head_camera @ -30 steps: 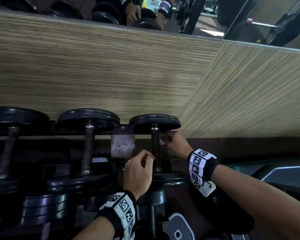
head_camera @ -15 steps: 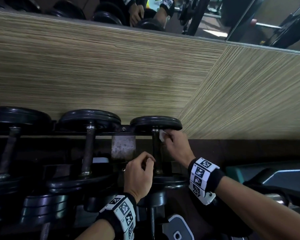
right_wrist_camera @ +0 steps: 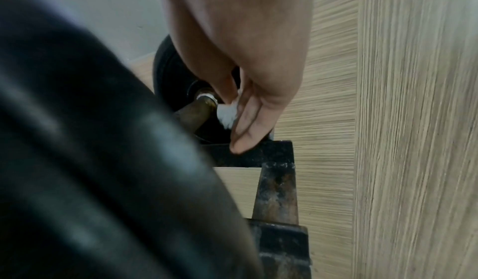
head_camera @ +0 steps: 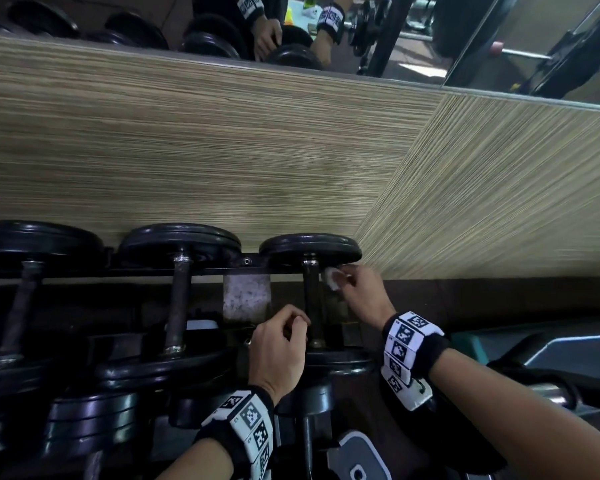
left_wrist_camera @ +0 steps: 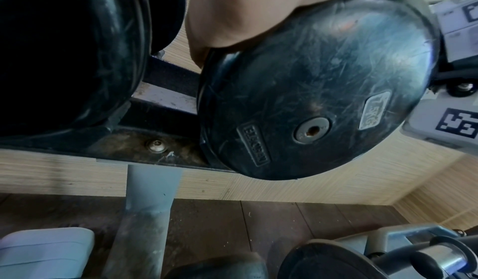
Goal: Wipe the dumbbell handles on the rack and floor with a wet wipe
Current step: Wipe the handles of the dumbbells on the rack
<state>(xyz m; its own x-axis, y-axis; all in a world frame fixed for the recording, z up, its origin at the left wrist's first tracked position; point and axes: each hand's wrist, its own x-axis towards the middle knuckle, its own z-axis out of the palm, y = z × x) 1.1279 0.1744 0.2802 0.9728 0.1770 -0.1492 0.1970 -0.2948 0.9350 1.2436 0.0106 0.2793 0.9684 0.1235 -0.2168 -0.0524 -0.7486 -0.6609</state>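
Note:
Black dumbbells lie across the rack, handles pointing away from me. My right hand [head_camera: 357, 289] pinches a white wet wipe [head_camera: 331, 278] just right of the far end of the rightmost dumbbell's dark handle [head_camera: 312, 299], under its far plate [head_camera: 310, 247]. In the right wrist view the wet wipe [right_wrist_camera: 229, 113] sits between thumb and fingers beside the handle [right_wrist_camera: 196, 109]. My left hand [head_camera: 281, 348] rests curled at the near end of that dumbbell; in the left wrist view it lies on top of the near plate [left_wrist_camera: 310, 91].
Two more dumbbells [head_camera: 179, 299] lie on the rack to the left, with heavier ones on a lower tier [head_camera: 84, 424]. A striped wood wall [head_camera: 222, 161] with a mirror above stands behind the rack; a side wall [head_camera: 499, 202] closes in on the right.
My right hand slid the wipe up the handle toward the far plate. The left hand stayed at the near end.

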